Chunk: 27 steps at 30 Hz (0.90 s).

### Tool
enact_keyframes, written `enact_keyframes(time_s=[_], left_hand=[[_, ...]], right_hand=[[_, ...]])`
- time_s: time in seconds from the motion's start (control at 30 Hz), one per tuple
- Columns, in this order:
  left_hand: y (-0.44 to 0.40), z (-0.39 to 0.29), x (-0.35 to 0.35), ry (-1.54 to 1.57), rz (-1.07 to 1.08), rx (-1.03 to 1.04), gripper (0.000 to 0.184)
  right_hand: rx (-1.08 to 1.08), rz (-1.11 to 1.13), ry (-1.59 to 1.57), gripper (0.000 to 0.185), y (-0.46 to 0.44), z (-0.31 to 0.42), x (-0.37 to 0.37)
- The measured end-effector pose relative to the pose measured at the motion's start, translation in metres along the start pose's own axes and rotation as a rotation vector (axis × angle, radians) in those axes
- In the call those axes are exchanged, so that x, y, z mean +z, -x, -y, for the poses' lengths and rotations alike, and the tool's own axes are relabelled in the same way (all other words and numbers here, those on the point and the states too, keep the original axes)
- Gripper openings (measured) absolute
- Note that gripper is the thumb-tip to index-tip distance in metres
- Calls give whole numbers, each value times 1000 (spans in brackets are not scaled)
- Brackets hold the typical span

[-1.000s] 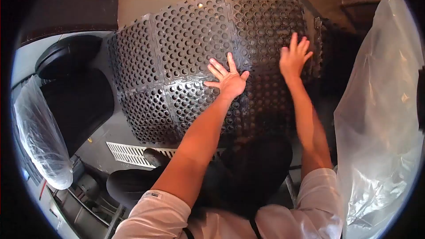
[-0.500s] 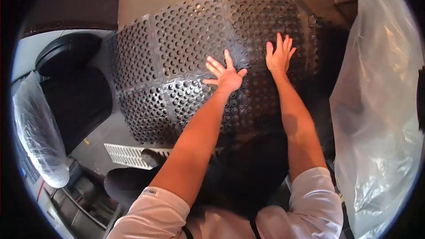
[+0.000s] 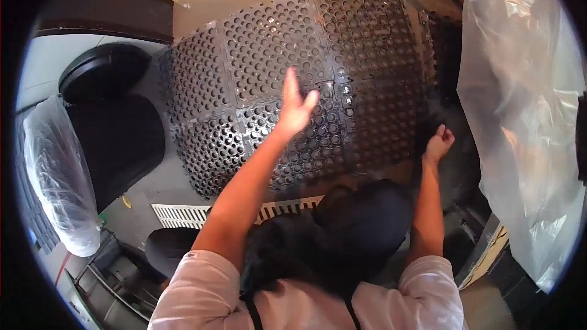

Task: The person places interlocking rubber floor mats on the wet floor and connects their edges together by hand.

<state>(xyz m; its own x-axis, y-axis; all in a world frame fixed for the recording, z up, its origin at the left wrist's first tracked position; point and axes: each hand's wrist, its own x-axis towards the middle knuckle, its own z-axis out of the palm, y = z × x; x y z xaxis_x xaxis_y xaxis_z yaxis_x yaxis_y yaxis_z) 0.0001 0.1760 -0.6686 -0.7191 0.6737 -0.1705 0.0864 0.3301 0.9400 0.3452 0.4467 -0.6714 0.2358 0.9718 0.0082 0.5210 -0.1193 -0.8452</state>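
Spreading across the floor [image 3: 162,180] at twelve o'clock, the rubber mat [image 3: 260,82] lies beneath the person's left hand [image 3: 295,116], open and empty. At the mat's four o'clock, the right hand [image 3: 440,145] looks curled, its hold unclear. Slick rubber could make either skid.

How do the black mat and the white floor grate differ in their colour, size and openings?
The black mat is dark, while the white floor grate is pale. The mat spreads wide, as joined panels; the grate is a much narrower strip. The mat is covered with round holes, whereas the grate has elongated slots. Both have many openings in repeated patterns.
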Motion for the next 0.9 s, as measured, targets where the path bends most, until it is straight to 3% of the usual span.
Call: enact_keyframes(time_s=[0.03, 0.07, 0.1, 0.13, 0.17, 0.2, 0.27, 0.33, 0.37, 0.4, 0.43, 0.5, 0.53, 0.63, 0.67, 0.8, 0.9], left_hand=[[23, -46, -33, 132, 7, -120, 92], [35, -25, -63, -1, -29, -70, 90], [50, -35, -99, -17, -6, -191, 90], [56, 0, -138, -36, -13, -227, 86], [64, -17, -171, -53, -45, -240, 81], [68, -5, -209, -247, -74, -214, 77], [72, -31, -276, -147, -46, -350, 72], [86, -91, -325, -194, 5, -334, 69], [96, -115, -343, -150, 15, -284, 68], [107, -141, -357, -107, 30, -232, 67], [118, -169, -370, -73, 63, -259, 66], [139, -217, -387, -42, 119, -237, 66], [147, -247, -391, -19, 140, -217, 65], [163, -311, -399, -17, 116, -271, 66], [165, -322, -405, -138, 129, -254, 67], [178, -420, -424, -543, 252, -150, 66], [195, -470, -454, -784, 294, -311, 66]], right_hand=[[-4, 4, -23, 35, 4, -5, -11], [-12, 7, -47, 37, 7, -8, -21], [-25, 9, -72, 39, 11, -9, -32], [-28, 25, 38, 42, 17, -10, -46], [-32, 39, 144, 46, 25, -13, -59], [-37, 50, 251, 50, 35, -15, -76], [144, 105, 311, 63, 60, -26, -121], [238, 31, 556, 68, 80, -82, -182], [436, 20, 672, 70, 111, -82, -211], [639, 9, 782, 72, 138, -69, -235], [690, 58, 764, 74, 168, -23, -256], [732, 156, 808, 77, 209, 29, -300], [722, 206, 868, 77, 222, 17, -321], [820, 180, 895, 76, 255, 108, -341], [880, 138, 878, 75, 261, 156, -340], [782, 162, 778, 70, 266, 242, -360], [748, 128, 652, 62, 262, 303, -374]])
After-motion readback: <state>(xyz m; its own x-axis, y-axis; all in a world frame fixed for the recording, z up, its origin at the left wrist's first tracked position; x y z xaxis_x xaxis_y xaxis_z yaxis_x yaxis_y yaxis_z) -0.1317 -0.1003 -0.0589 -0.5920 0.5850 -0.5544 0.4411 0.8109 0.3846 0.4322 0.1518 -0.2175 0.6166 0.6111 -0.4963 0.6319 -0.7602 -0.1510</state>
